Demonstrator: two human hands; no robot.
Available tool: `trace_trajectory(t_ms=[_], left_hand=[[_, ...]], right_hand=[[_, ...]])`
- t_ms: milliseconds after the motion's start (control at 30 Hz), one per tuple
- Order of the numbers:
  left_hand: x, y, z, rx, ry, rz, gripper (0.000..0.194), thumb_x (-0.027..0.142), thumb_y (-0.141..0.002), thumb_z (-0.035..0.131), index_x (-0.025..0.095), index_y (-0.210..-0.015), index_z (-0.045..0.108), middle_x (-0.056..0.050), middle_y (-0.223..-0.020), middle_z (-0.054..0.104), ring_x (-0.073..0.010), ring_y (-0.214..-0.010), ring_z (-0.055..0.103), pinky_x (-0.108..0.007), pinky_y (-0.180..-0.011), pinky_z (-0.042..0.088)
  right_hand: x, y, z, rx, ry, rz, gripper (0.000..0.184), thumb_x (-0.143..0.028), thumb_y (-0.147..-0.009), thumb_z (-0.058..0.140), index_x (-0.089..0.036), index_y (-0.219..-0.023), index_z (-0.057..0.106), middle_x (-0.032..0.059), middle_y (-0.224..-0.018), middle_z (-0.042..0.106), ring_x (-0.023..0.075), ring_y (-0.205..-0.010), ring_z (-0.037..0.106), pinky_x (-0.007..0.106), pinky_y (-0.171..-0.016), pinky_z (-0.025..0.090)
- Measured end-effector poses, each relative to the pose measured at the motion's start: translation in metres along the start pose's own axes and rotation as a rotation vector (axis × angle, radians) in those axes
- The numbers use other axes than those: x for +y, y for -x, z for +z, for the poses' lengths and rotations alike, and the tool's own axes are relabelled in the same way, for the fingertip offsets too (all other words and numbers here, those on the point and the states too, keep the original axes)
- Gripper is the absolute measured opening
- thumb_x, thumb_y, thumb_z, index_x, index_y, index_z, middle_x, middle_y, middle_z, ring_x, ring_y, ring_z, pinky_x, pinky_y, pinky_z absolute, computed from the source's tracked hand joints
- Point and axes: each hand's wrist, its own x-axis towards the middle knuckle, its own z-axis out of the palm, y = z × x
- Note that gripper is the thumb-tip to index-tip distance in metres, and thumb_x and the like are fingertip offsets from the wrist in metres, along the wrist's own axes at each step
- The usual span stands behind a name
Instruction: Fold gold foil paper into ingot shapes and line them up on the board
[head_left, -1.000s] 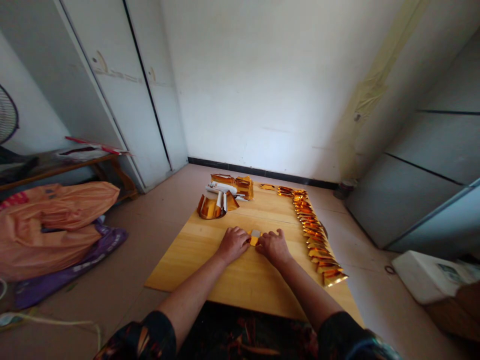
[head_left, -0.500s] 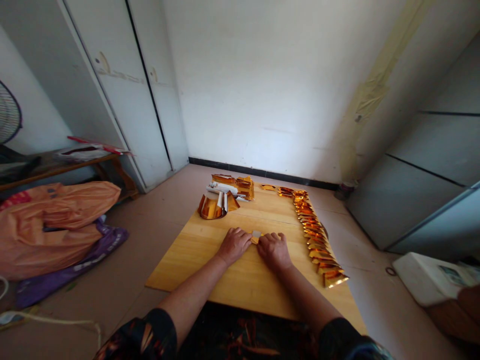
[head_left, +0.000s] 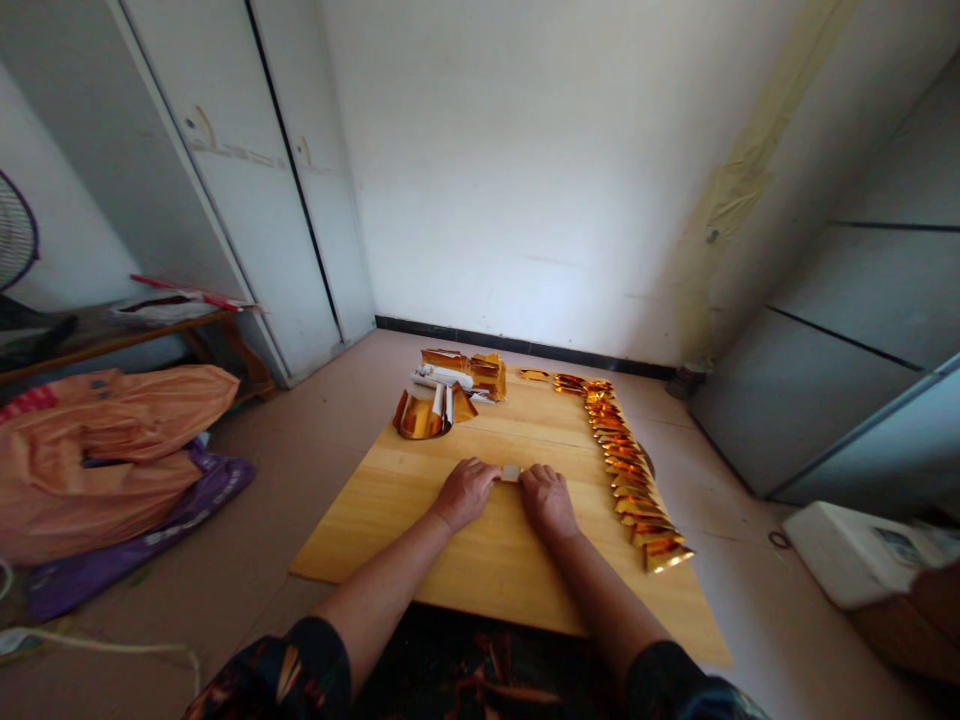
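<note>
A small piece of gold foil paper [head_left: 511,473], its pale grey side showing, lies on the wooden board between my two hands. My left hand [head_left: 466,494] pinches its left edge with bent fingers. On the other side my right hand [head_left: 550,499] presses its curled fingers on the right edge. The fingertips hide both ends of the paper. Along the board's right side runs a row of folded gold foil pieces [head_left: 628,470], overlapping one another. Loose gold foil sheets [head_left: 427,412] curl at the far left, with a further stack of foil [head_left: 489,374] behind them.
The wooden board [head_left: 420,540] reaches from my lap toward the white wall. An orange bag [head_left: 112,450] and a purple bag [head_left: 150,540] lie on the floor at left, beside a low wooden bench [head_left: 232,345]. A white box [head_left: 855,555] stands at right.
The gold front flap of the paper, visible earlier, has been folded out of sight, leaving the pale grey face. My right hand's raised fingers have curled down, and both hands remain at the paper.
</note>
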Motion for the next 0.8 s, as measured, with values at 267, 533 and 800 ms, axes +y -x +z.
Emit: trace_trajectory(t_ms=[267,533,800], left_hand=[[-0.001,-0.011,0.007,0.058,0.136,-0.239,0.020,0.011,-0.083,0.050,0.020,-0.094,0.064,-0.003,-0.093,0.069,-0.0163,-0.091,0.059,-0.028,-0.084,0.045],[0.010,-0.024,0.008,0.065,0.146,-0.432,0.017,0.014,-0.085,0.051,0.020,-0.090,0.065,-0.001,-0.092,0.071,-0.0139,-0.088,0.062,-0.025,-0.080,0.043],[0.015,-0.024,0.011,0.087,0.079,-0.459,0.018,0.016,-0.086,0.051,0.021,-0.092,0.067,-0.002,-0.092,0.071,-0.0145,-0.089,0.062,-0.025,-0.081,0.041]], right_hand=[[0.006,-0.011,-0.011,-0.078,-0.165,0.118,0.020,-0.022,-0.093,0.043,-0.022,-0.099,0.062,0.0029,-0.094,0.067,0.0135,-0.091,0.059,0.024,-0.074,0.032],[0.000,-0.016,-0.006,-0.095,-0.193,0.266,0.021,-0.023,-0.096,0.038,-0.019,-0.102,0.058,0.0045,-0.098,0.069,0.0147,-0.092,0.062,0.025,-0.073,0.032],[-0.010,-0.013,-0.005,-0.037,-0.079,0.294,0.023,-0.025,-0.097,0.037,-0.019,-0.094,0.059,0.0045,-0.090,0.067,0.0146,-0.083,0.062,0.026,-0.069,0.030]])
